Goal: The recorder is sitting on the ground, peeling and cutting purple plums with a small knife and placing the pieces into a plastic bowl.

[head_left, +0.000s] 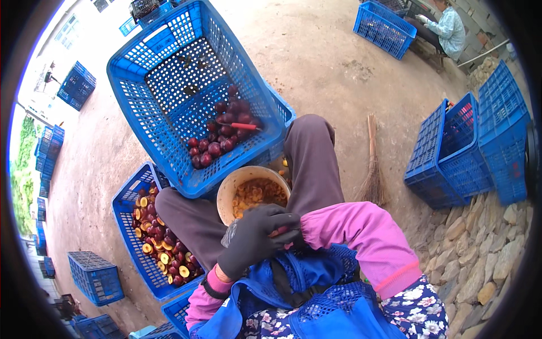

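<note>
My left hand, in a dark grey glove, is closed in front of my lap. A patch of dark red fruit, apparently a plum, shows between its fingers. My right hand meets it from the pink sleeve on the right; its fingers are mostly hidden behind the left glove. Just beyond the hands, a round white bucket between my knees holds orange-brown pulpy pieces. A tilted blue crate ahead holds whole dark red plums gathered at its near corner. A red-handled tool lies on them.
At my left knee, a blue crate contains cut plums with yellow flesh. A straw broom lies to the right. Stacked blue crates stand beside a stone border. Another person sits at the far right near a crate.
</note>
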A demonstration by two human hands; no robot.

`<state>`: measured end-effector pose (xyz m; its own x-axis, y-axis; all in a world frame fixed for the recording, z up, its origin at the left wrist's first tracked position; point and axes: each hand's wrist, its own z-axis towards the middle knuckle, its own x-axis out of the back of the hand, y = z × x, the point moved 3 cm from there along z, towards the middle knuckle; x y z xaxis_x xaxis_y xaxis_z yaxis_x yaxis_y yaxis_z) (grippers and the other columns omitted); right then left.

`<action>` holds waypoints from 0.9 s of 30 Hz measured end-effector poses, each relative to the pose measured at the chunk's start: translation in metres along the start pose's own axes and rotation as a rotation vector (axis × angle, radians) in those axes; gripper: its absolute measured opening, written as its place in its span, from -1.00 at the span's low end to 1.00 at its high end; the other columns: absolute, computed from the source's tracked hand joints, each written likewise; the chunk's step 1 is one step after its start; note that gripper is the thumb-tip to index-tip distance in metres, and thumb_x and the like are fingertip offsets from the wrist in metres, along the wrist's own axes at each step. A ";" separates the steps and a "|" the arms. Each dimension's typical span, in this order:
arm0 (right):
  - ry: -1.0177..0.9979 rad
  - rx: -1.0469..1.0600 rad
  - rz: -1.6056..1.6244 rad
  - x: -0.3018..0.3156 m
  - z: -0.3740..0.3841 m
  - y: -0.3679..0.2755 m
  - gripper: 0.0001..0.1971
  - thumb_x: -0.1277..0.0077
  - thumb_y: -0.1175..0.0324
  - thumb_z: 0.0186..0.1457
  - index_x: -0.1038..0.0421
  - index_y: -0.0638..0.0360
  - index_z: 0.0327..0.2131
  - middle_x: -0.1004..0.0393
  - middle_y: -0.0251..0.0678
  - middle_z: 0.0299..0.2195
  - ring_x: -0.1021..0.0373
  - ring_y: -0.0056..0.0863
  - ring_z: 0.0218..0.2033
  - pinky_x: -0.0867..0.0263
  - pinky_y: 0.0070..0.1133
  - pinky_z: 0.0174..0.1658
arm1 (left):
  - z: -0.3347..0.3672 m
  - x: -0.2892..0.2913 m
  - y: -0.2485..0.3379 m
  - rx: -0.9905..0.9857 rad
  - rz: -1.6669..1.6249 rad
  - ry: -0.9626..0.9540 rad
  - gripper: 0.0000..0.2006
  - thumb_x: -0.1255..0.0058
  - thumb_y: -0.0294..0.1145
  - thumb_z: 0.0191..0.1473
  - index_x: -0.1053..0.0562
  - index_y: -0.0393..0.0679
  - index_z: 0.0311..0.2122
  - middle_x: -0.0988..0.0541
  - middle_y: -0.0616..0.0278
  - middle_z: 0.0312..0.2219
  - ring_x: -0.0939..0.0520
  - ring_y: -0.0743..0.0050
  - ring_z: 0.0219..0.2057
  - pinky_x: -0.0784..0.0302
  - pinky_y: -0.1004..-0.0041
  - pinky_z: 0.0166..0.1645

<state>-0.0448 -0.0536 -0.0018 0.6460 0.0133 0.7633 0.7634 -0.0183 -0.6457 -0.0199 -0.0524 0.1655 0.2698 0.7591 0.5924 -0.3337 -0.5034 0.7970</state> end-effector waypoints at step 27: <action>-0.254 0.087 0.085 -0.073 0.013 -0.049 -0.77 0.14 0.21 -0.08 -0.35 0.12 -0.38 -0.45 -0.22 -0.56 -0.42 -0.31 -0.47 -0.29 -0.37 -0.41 | -0.009 -0.022 -0.061 0.685 -0.810 -0.191 -0.91 0.15 -0.48 0.03 -0.38 -0.26 -0.38 -0.45 0.37 -0.50 -0.44 0.67 -0.43 -0.36 0.62 -0.28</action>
<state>-0.1294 -0.0406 -0.0263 0.6795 0.2662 0.6836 0.6971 0.0559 -0.7147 -0.0140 -0.0348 0.1028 0.3396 0.9233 -0.1797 0.5681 -0.0491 0.8215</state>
